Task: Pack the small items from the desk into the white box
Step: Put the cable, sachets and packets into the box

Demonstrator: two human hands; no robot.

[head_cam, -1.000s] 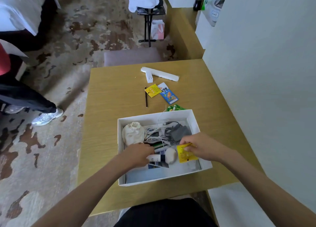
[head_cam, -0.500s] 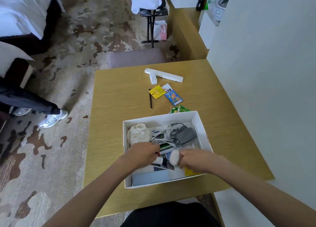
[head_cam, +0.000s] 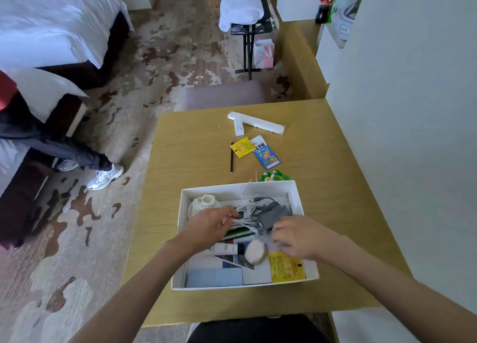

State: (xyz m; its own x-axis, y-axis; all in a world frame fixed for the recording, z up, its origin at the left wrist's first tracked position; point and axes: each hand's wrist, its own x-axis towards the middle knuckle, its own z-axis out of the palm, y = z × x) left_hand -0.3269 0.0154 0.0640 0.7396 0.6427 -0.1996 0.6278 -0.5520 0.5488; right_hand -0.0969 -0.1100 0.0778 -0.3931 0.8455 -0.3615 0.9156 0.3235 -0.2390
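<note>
The white box [head_cam: 180, 260] sits on the wooden desk [head_cam: 193, 151] in front of me, holding a cloth pouch [head_cam: 204, 200], white cables, a grey adapter [head_cam: 271, 213], a white tube [head_cam: 224, 248], a round puff [head_cam: 255, 251] and a yellow sachet [head_cam: 285, 266]. My left hand [head_cam: 209, 226] hovers over the cables with fingers spread. My right hand [head_cam: 296, 236] is over the box's right side, fingers loosely apart, holding nothing I can see. Beyond the box lie a yellow packet [head_cam: 242, 147], a blue packet [head_cam: 265, 155], a black pencil [head_cam: 231, 156], green packets [head_cam: 273, 176] and a white bar-shaped device [head_cam: 255, 123].
A white wall [head_cam: 400, 136] borders the desk on the right. A stool [head_cam: 222, 94] stands beyond the desk's far edge. A person's legs and white sneakers [head_cam: 105, 176] are on the patterned carpet at left, beside beds.
My right hand let go of the yellow sachet, which now lies in the box's near right corner, and lifted toward the adapter. My left hand moved up from the tube to the cables.
</note>
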